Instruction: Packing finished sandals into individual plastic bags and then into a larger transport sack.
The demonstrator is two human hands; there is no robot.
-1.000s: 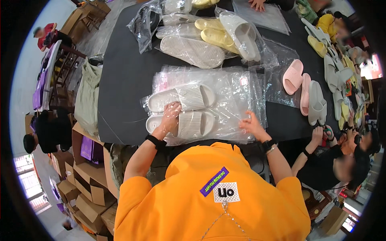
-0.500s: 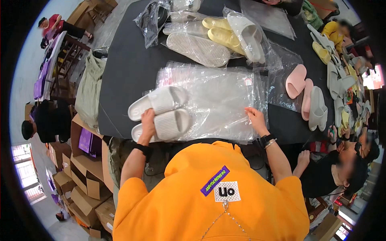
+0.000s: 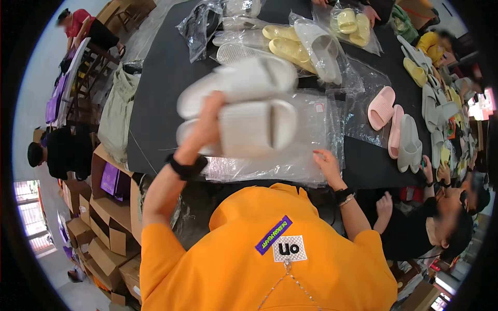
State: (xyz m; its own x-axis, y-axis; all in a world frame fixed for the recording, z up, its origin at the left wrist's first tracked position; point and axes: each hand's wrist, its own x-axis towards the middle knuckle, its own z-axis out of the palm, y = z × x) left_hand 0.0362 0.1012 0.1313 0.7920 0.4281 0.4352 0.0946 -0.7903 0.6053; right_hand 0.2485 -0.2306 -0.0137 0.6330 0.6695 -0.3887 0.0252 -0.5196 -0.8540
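Note:
A pair of white slippers (image 3: 246, 127) is raised over the table, smeared by motion, with my left hand (image 3: 210, 122) closed round both, gripping them near the middle. Below them lies a flat stack of clear plastic bags (image 3: 308, 132) on the black table. At the stack's right front part, my right hand (image 3: 327, 163) has its thumb and forefinger drawn together on the plastic of a bag. Just beyond the raised pair are bagged yellow slippers (image 3: 290, 49) and a bagged white slipper (image 3: 322, 49).
On the black table (image 3: 155, 114), pink slippers (image 3: 382, 108) and grey slippers (image 3: 409, 142) stand to the right. Other people's hands reach over a bagged yellow pair (image 3: 354, 27) at the far side. Cardboard boxes (image 3: 111, 223) are piled at my left; a person (image 3: 415, 223) sits at my right.
My left hand has lifted the white slippers off the bags and carried them up and away from me. My right hand has barely moved. A bagged yellow pair has appeared at the far side.

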